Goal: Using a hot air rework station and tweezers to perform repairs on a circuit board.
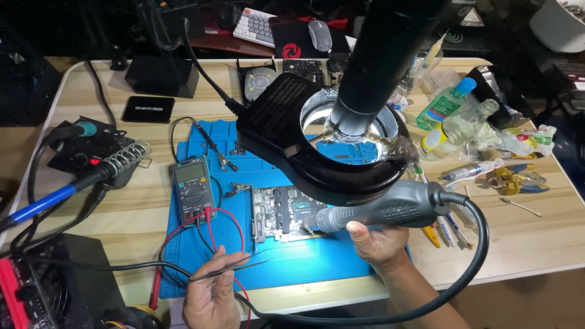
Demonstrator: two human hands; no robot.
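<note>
- Heating circuit board [281,213] on blue mat [317,256]; right hand [378,240] grips hot-air handpiece [390,210], nozzle low over it.
- Left hand [210,295] pinches tweezers [231,268], tips off-board.
- Best: keep nozzle circling, tweezers poised.

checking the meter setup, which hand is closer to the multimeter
Left. The left hand, holding tweezers, sits just below the multimeter, by its leads. The right hand grips the hot air tool well off to the multimeter's right.

One head camera—close, looking steeply down onto the workbench [122,225].
</note>
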